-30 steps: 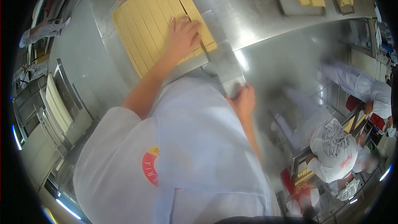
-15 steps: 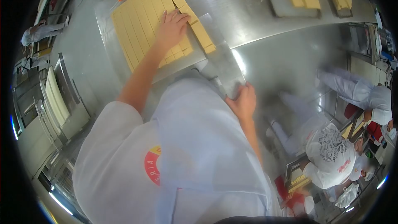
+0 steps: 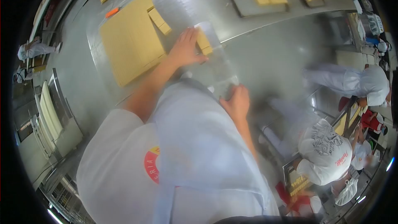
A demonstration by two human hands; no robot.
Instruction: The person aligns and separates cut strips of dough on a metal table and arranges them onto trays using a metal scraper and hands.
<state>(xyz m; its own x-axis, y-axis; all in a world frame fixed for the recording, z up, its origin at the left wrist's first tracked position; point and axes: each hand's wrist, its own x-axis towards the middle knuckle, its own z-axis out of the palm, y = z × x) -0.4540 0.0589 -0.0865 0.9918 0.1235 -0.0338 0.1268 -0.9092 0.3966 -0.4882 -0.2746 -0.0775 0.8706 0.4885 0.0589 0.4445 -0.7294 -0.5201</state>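
My left hand [image 3: 185, 50], thumb spread, seems to guide strips [image 3: 203, 43] along the sheet [image 3: 219, 64]; my right hand [image 3: 237, 103], pinching its end, needs steadiness.

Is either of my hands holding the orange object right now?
No, the orange object lies beside the large yellow sheet, away from both the left hand and the right hand.

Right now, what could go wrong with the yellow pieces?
The right hand grips the sheet by its near end, so a tilt might slide the pieces on it off. The left hand is right beside them and could knock them askew. The loose strip, angled away from the slab, might get bumped.
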